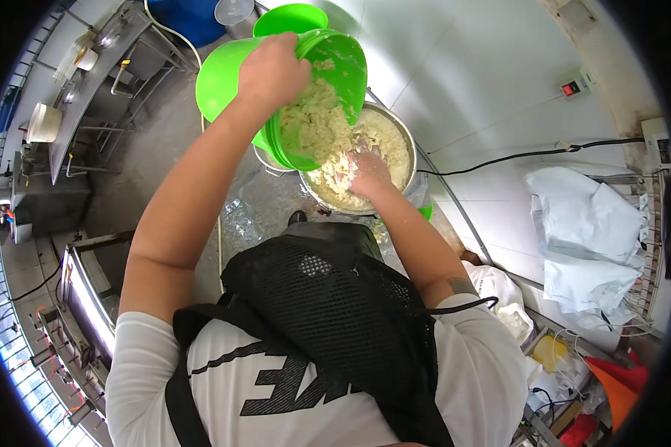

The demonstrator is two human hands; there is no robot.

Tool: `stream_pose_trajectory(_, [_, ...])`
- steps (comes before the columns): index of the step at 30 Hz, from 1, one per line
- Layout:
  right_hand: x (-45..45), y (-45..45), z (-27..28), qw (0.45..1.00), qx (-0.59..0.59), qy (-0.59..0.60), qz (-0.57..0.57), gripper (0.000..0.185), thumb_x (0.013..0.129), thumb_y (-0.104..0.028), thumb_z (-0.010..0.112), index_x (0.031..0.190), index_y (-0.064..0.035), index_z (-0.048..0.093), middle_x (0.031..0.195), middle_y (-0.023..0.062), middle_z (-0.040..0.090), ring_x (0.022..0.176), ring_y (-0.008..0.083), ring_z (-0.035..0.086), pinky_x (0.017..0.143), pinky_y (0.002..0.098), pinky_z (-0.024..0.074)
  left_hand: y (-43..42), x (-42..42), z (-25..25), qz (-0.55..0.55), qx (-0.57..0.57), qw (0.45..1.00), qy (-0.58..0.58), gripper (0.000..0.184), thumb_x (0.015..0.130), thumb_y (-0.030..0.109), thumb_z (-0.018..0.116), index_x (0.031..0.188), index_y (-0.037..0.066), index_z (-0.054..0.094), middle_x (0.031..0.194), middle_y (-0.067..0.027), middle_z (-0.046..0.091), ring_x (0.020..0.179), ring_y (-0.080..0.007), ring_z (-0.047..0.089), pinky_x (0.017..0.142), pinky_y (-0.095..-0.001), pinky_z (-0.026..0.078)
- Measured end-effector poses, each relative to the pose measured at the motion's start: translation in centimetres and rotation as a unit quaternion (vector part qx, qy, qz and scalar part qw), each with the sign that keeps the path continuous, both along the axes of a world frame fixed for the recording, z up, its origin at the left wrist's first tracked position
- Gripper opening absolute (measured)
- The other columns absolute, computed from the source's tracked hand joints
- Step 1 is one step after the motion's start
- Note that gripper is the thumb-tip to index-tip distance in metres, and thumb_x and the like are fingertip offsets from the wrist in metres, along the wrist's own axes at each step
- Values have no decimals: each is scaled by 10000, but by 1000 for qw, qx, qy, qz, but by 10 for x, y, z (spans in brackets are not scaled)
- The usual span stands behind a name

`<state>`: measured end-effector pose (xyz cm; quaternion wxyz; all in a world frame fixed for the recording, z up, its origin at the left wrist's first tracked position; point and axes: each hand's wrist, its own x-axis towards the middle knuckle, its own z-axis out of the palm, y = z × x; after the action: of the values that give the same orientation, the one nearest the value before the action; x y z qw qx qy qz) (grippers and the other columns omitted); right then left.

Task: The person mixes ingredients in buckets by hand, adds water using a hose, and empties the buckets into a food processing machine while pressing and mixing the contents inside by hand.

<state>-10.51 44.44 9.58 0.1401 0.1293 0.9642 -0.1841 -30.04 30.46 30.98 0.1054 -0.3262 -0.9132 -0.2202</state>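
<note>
A bright green bucket [224, 77] is tipped on its side, its mouth facing down and right. My left hand [276, 71] grips the bucket at its upper rim. Pale yellow, crumbly mash [317, 119] lies inside the bucket and reaches its lower lip. Below and to the right stands a round metal pot [412, 153], holding more of the same mash. My right hand [367, 171] is in the mash by the bucket's mouth, its fingers coated and partly buried, so their grip is unclear.
Behind the green bucket are a blue barrel [190, 22] and a metal container [235, 10]. A metal sink counter [89, 97] stands at the left. A black cable [499, 158] runs along the tiled wall at the right, near white plastic bags [585, 223].
</note>
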Motion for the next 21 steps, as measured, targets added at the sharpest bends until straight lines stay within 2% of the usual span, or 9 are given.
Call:
stream_pose_trajectory(3, [-11,5,-13,1000,14,-15,-4,508,860,-474,713,1190,-88,728,1314,191,667,1241,380,613,1025,484,512,-1,7,-1,-10,-5,1000,6,374,860,240,650,1157,12,659,1137,-225,686,1049,-408,676,907,-510,553])
stream_pose_trajectory(7, [-35,18,-31,995,-15,-97,-12,501,854,-445,705,1175,-60,729,1313,183,675,1209,352,644,945,435,563,1,14,2,-24,-21,999,10,433,853,231,675,1223,11,638,1168,-218,677,1063,-406,673,908,-505,554])
stream_pose_trajectory(10, [-44,28,-46,989,-17,-144,39,568,817,-431,762,1230,-44,712,1320,192,675,1175,332,671,901,433,582,2,13,2,-34,-36,999,13,432,851,216,686,1230,14,631,1162,-219,672,1065,-406,670,908,-505,554])
stream_pose_trajectory(11, [-46,35,-54,984,-21,-143,108,622,816,-472,767,1266,-48,700,1342,196,663,1184,334,666,922,438,573,2,13,1,-35,-34,999,17,432,851,216,686,1230,14,631,1162,-219,672,1065,-406,670,908,-505,554])
stream_pose_trajectory(13, [-37,45,-32,974,-23,-139,176,677,815,-514,771,1302,-52,688,1364,200,651,1193,335,662,943,443,564,0,15,-3,-38,-15,999,30,426,857,200,683,1236,15,622,1153,-228,666,1063,-411,666,908,-505,552])
stream_pose_trajectory(15, [-18,53,20,983,-139,-79,88,795,818,-619,752,1360,-46,654,1391,203,634,1261,334,619,1049,437,501,-3,19,-2,-42,-12,999,27,412,857,197,683,1220,13,620,1138,-229,664,1051,-415,667,899,-508,552])
stream_pose_trajectory(17, [-25,50,47,978,-173,-97,68,851,796,-647,769,1370,-32,640,1386,198,637,1274,344,607,1070,440,487,-5,27,0,-43,-7,999,22,397,857,193,684,1204,10,617,1124,-229,661,1039,-419,667,891,-512,553])
stream_pose_trajectory(19, [-40,28,54,986,-55,149,58,844,787,-614,796,1371,-26,637,1358,207,650,1213,349,641,1017,439,525,-7,40,3,-71,10,997,19,369,846,175,681,1172,15,614,1082,-228,656,996,-421,670,863,-514,555])
stream_pose_trajectory(21, [-78,5,87,982,-162,37,85,763,825,-601,769,1330,-38,672,1310,199,678,1128,355,672,958,460,546,-9,59,8,-82,6,997,1,449,828,171,684,1240,8,613,1126,-239,658,1033,-426,661,898,-508,546])
